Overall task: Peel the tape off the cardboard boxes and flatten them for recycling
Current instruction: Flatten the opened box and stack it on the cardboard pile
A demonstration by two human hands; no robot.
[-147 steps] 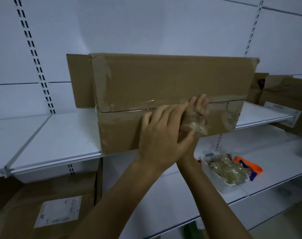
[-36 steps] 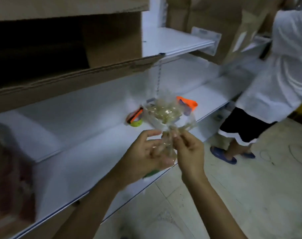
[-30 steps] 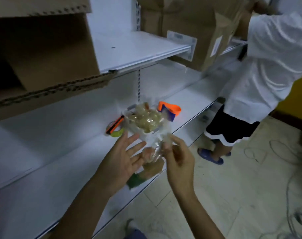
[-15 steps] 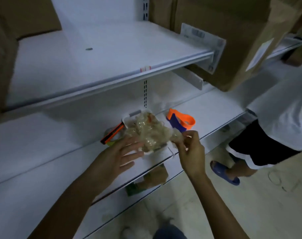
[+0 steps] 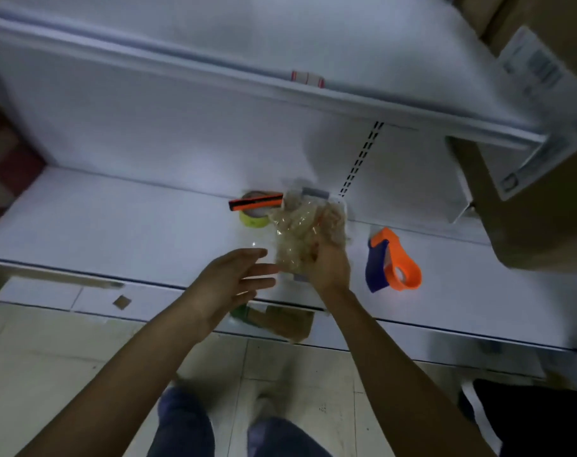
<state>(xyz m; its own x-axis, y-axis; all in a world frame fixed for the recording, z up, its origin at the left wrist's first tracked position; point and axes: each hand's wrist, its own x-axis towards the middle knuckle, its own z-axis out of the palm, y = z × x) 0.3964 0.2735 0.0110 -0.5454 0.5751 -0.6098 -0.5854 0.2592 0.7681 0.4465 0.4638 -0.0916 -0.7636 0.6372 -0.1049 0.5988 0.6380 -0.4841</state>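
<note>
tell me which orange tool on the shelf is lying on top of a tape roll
The orange-and-black straight one, left of the wad of peeled tape, lies across the yellow-green roll. The orange-and-blue dispenser rests directly on the shelf.

On my feed both bare forearms rose from the bottom of the view and converged toward its middle, the left from the lower left, the right from the lower right. The left hand was relaxed and held nothing, its fingers straight, slightly spread and pointing toward the right hand, stopping just short of it. The right hand showed me its back, wrist straight, its fingers reaching forward into a crumpled wad of clear peeled tape. Those fingers were blurred and partly hidden, so I could not tell whether they gripped the wad or only pressed on it.
</note>
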